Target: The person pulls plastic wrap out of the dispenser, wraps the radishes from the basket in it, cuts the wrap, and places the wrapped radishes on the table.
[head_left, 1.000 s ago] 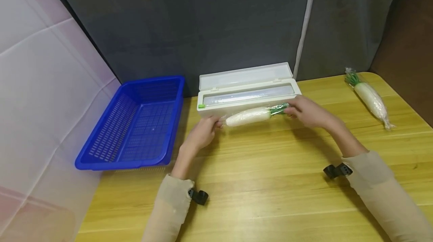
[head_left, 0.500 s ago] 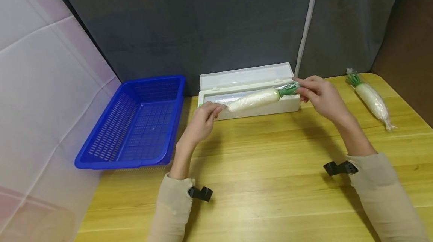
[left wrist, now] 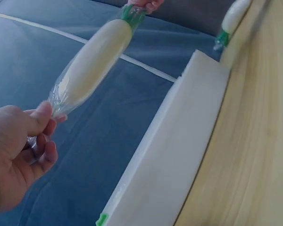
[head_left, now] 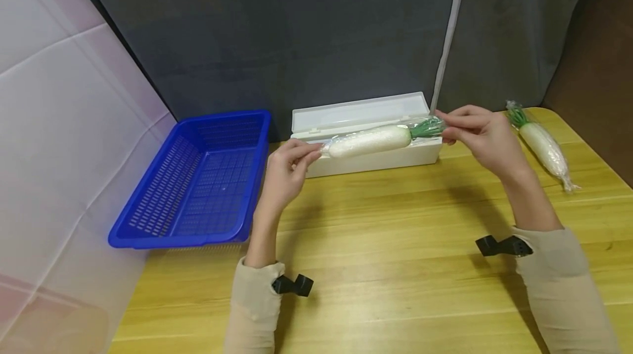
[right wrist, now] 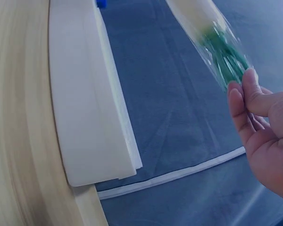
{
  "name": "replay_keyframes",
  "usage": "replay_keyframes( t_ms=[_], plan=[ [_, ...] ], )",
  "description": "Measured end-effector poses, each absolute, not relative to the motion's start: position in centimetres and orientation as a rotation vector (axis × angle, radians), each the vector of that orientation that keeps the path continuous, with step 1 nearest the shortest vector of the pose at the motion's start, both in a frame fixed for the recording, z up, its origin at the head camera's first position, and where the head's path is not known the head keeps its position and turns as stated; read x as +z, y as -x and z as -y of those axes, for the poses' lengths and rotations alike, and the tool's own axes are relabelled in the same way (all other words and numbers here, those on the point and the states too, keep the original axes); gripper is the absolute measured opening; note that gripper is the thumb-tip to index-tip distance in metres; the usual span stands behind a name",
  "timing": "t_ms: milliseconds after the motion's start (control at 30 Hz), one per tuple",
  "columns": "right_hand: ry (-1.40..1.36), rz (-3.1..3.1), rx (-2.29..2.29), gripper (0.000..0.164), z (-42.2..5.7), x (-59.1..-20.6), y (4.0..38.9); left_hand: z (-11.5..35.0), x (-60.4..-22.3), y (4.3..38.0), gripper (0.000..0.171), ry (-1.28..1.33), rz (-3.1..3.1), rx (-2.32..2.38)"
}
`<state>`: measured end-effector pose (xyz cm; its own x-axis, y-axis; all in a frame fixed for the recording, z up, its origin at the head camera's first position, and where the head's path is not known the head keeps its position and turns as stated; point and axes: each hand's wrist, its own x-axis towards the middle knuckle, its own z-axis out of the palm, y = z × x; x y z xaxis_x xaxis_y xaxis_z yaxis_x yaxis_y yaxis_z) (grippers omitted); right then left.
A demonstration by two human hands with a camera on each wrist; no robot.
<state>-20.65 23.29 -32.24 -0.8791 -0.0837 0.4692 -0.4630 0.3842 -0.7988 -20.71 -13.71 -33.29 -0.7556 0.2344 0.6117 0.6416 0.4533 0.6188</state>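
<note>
A white radish [head_left: 370, 142] with green stalks, wrapped in clear plastic film, is held up lengthwise between both hands. My left hand [head_left: 286, 173] pinches the gathered film at its root end, thumb against fingers, as the left wrist view also shows. At the stalk end, my right hand [head_left: 492, 139] pinches the film just past the green stalks [right wrist: 224, 54]. Behind and below the radish stands a long white cling film box [head_left: 376, 162], its lid [head_left: 361, 112] raised. In the left wrist view the radish hangs clear of the box [left wrist: 170, 141].
A blue plastic basket [head_left: 247, 216] stands at the left of the wooden table [head_left: 376, 266]. Another film-wrapped radish [head_left: 544, 148] lies at the back right. A dark grey cloth [head_left: 296, 40] hangs behind, with a white curtain [head_left: 74, 139] on the left.
Both hands have raised the wrapped radish from in front of the box to over it. The right hand has shifted right, and the radish is nearly level again after tilting.
</note>
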Motion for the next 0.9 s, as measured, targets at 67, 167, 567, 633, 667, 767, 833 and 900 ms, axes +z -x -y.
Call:
replay_keyframes(
  t_ms=[67, 167, 567, 633, 667, 767, 833, 900],
  plan=[
    [-0.484, 2.292, 1.523, 0.034, -23.4, -32.0, 20.4, 13.8, -33.2, 20.6, 0.013, 0.714, 2.224, -1.263],
    [-0.493, 2.289, 1.554, 0.034, -23.5, -31.7, 20.1, 13.9, -33.0, 20.5, 0.011, 0.688, 2.185, -1.299],
    [-0.486, 2.096, 1.491, 0.022, -23.0, -31.0, 19.0, 14.6, -33.1, 20.8, 0.006, 0.626, 2.16, -1.305],
    [-0.459, 2.055, 1.448, 0.019, -22.8, -30.9, 18.9, 14.7, -33.1, 20.8, 0.01, 0.633, 2.17, -1.273],
    [-0.444, 2.035, 1.429, 0.017, -22.7, -30.9, 18.9, 14.7, -33.1, 20.8, 0.011, 0.635, 2.174, -1.254],
    [-0.405, 1.989, 1.345, 0.01, -22.4, -30.8, 18.9, 14.7, -33.0, 20.7, 0.016, 0.654, 2.177, -1.178],
    [-0.378, 1.974, 1.29, 0.005, -22.3, -30.8, 18.9, 14.7, -32.9, 20.7, 0.018, 0.668, 2.164, -1.138],
    [-0.362, 1.971, 1.223, 0.006, -22.3, -31.0, 19.1, 14.6, -32.7, 20.5, 0.021, 0.694, 2.142, -1.098]
  ],
)
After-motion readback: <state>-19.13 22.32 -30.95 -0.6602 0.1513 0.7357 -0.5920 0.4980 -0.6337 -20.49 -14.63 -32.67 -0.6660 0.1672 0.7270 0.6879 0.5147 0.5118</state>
